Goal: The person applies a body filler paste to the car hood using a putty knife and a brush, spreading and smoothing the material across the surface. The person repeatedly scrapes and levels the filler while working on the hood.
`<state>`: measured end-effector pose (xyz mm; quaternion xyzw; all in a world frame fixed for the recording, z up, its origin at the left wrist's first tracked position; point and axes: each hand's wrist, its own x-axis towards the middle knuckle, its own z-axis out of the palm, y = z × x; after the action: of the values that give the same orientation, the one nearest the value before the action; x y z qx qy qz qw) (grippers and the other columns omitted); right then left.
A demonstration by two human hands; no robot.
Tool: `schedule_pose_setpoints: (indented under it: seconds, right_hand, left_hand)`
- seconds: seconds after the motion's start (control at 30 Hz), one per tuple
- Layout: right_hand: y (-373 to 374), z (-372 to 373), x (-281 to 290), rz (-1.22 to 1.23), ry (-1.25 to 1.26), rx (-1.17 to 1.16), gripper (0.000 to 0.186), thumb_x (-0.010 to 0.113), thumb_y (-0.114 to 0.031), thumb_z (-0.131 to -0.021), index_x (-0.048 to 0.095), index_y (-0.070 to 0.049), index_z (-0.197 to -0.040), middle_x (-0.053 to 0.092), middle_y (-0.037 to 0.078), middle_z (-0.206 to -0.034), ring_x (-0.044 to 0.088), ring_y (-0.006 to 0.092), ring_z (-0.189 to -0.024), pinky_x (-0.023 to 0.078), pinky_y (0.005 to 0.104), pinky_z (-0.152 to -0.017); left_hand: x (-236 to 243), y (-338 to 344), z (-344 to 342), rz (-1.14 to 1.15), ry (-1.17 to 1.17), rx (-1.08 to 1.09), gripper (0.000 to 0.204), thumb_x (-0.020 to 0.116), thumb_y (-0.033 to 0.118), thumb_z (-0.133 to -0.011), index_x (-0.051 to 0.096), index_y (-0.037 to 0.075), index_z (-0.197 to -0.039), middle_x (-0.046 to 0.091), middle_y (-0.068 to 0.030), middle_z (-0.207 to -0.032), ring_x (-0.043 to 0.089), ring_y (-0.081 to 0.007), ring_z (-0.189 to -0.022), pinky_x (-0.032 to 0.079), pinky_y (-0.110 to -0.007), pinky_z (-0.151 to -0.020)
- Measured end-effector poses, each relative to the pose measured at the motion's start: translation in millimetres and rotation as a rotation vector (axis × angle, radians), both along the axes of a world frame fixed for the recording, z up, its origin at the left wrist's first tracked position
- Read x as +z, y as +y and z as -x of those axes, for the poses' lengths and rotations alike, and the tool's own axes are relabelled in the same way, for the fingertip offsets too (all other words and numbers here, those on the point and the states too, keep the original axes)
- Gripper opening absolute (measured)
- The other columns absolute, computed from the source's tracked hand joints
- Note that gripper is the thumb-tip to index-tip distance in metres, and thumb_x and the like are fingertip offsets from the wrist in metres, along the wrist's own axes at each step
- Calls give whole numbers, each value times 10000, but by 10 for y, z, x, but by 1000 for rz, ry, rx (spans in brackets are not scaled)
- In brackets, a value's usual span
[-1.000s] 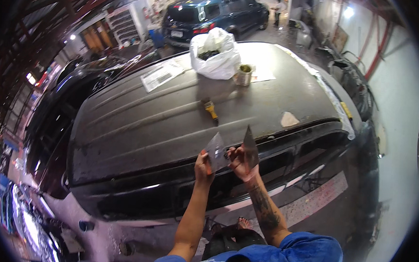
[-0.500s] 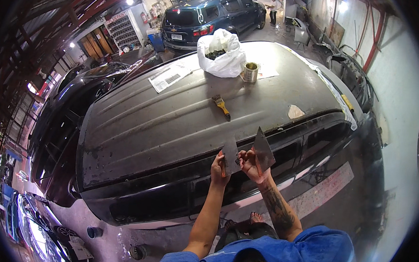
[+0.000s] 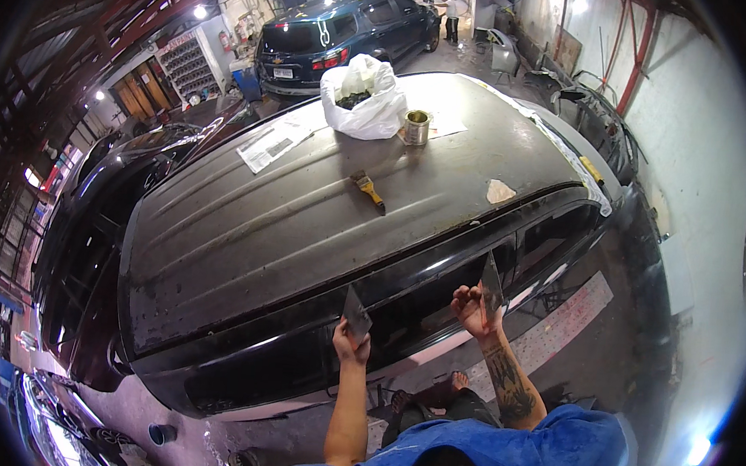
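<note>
My left hand (image 3: 349, 344) grips a flat metal scraper (image 3: 357, 316) beside the black side of a vehicle, blade pointing up. To the right, my right hand (image 3: 472, 311) holds a second metal scraper (image 3: 491, 283), its blade also upright; some fingers of this hand are bent away from the blade. The two hands are well apart. Beyond them, on the dull grey vehicle roof (image 3: 262, 235), lies a paintbrush (image 3: 367, 192) with a yellow handle. Farther back stand an open metal can (image 3: 416, 130) and a white plastic bag (image 3: 367, 113) with dark contents.
Printed paper (image 3: 269, 148) and a pale flat piece (image 3: 500, 191) lie on the roof. A blue car (image 3: 350, 44) is parked beyond. People stand at the far end. On the floor at lower left is a dark bucket (image 3: 161, 434), with a plank (image 3: 568, 318) at right.
My hands have separated, the left one moving left and lower, the right one slightly right. Both keep their scrapers. The whole view has shifted a little.
</note>
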<state>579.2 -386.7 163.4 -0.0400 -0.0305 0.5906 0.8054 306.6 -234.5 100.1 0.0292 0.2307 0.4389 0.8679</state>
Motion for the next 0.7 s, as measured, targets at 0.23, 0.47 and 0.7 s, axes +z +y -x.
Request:
schedule_pose_setpoints:
  seconds: [0.23,0.47,0.7]
  right_hand:
    - [-422,-416,-14,70,31,-77,293,592,-273,-914,676,-13,-806,660,155,-974,624,310,-996,498,442,-921]
    - [-637,-1331,9,134,92,-108,332,486,-243,-946,638,-34,-738,672,152,-929,642,313,-956,516,446,-874]
    - [-1145,-2514,-161,12,87,-188,369,482,-274,-952,697,-2,-827,667,151,-980,627,318,-997,508,438,-902]
  left_hand:
    - [-186,-458,39,63,45,33,228,452,198,-878,590,168,-1057,689,-15,-939,649,-154,-687,406,-263,-432]
    - [232,-692,-961,-38,160,75,250,438,204,-866,591,176,-1062,688,2,-958,649,-138,-733,400,-261,-438]
    - [422,-899,-2048,-87,178,-37,264,422,207,-870,583,183,-1077,680,7,-936,644,-132,-726,405,-264,-434]
